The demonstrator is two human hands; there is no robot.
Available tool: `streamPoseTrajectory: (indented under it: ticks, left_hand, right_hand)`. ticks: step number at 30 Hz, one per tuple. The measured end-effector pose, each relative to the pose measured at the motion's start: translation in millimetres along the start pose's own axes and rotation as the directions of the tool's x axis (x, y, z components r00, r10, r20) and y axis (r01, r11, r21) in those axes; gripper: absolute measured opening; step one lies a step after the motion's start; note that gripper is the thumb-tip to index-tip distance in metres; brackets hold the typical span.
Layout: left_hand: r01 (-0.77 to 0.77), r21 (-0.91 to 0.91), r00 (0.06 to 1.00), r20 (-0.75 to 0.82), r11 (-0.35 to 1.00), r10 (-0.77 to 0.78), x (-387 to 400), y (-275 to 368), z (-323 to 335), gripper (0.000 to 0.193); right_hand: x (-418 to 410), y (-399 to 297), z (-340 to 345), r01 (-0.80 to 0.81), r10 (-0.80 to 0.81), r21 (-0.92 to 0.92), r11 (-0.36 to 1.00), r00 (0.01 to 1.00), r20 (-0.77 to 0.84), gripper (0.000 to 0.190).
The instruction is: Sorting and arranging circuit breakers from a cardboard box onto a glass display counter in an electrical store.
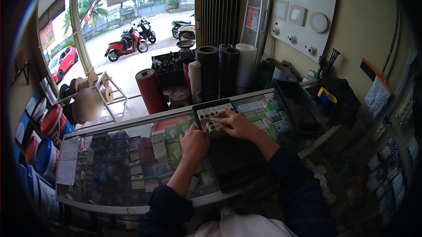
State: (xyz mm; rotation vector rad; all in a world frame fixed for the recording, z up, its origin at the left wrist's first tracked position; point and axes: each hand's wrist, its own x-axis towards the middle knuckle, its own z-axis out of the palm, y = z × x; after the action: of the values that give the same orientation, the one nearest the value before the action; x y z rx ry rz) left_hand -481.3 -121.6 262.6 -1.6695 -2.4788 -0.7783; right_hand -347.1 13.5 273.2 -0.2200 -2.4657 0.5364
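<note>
A long black tray (237,171) lies across the glass counter, and its far end holds rows of small white electrical parts (214,110), perhaps circuit breakers or switches. My right hand (232,124) reaches over these parts from the right, its fingers extended and touching or just above them; whether it grips one is unclear. At the tray's left edge is my left hand (194,143), with bent fingers near the lower row of parts. What its fingertips hold, if anything, is hidden. The near part of the tray is dark, and its contents cannot be made out.
Boxed goods lie under the glass of the display counter (108,202). A second black tray (298,105) and a blue-and-yellow tape roll (327,96) are at the right. Upright rolls of sheeting (207,72) stand beyond the counter. Paint buckets (47,158) are stacked at the left.
</note>
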Motion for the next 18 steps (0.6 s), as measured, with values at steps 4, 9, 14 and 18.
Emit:
streamPoseTrajectory:
  ticks: [4, 9, 14, 18]
  left_hand:
    - [0.031, -0.053, 0.999, 0.007, 0.998, -0.031, 1, -4, 6, 0.022]
    - [0.038, -0.025, 0.999, 0.005, 0.999, -0.038, -1, 0, 0, 0.022]
    - [0.044, 0.015, 0.999, 0.013, 0.999, -0.044, 2, 2, 2, 0.024]
    - [-0.006, 0.098, 1.0, -0.002, 0.995, 0.006, 3, 1, 4, 0.026]
  right_hand:
    - [-6, -10, -3, -0.1, 0.111, -0.106, 0.989, 0.989, 0.099, 0.035]
    - [-1, -7, -4, -0.169, 0.184, -0.118, 0.978, 0.976, 0.121, 0.032]
    - [-2, -3, 2, -0.148, 0.159, -0.141, 0.979, 0.985, 0.069, 0.029]
    - [-4, -6, -3, -0.179, 0.185, -0.074, 0.981, 0.979, 0.088, 0.028]
